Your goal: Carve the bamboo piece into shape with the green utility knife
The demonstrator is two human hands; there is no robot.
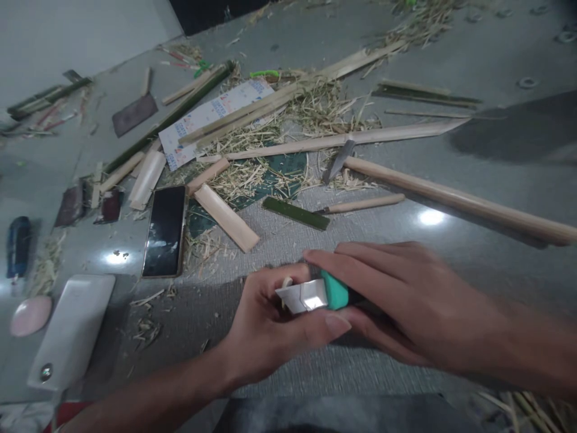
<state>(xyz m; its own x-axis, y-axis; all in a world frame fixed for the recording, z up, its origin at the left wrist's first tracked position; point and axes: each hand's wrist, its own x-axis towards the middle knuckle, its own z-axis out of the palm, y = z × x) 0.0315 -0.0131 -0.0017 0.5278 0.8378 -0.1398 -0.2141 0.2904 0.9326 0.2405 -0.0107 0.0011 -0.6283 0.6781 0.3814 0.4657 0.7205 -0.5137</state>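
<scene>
Low in the middle of the head view, my right hand [419, 300] is closed around a utility knife [336, 290] with a teal and black handle. Its short metal blade points left, into the hollow of my left hand [259, 328]. That hand is curled, its thumb stretched along under the knife's front. Between its thumb and forefinger, right by the blade tip, shows the end of a small pale bamboo piece [287, 282]; the rest is hidden. Just beyond my hands lie a green bamboo strip [295, 213] and a pale split bamboo piece [228, 218].
A hammer-like tool [451, 195] with a long wooden handle lies at right. A thin wooden-handled tool [367, 204] lies nearer. Shavings [252, 174] and long bamboo strips spread across the middle. At left are a phone [164, 231], a white power bank-like block [74, 331] and sandpaper pieces [134, 114].
</scene>
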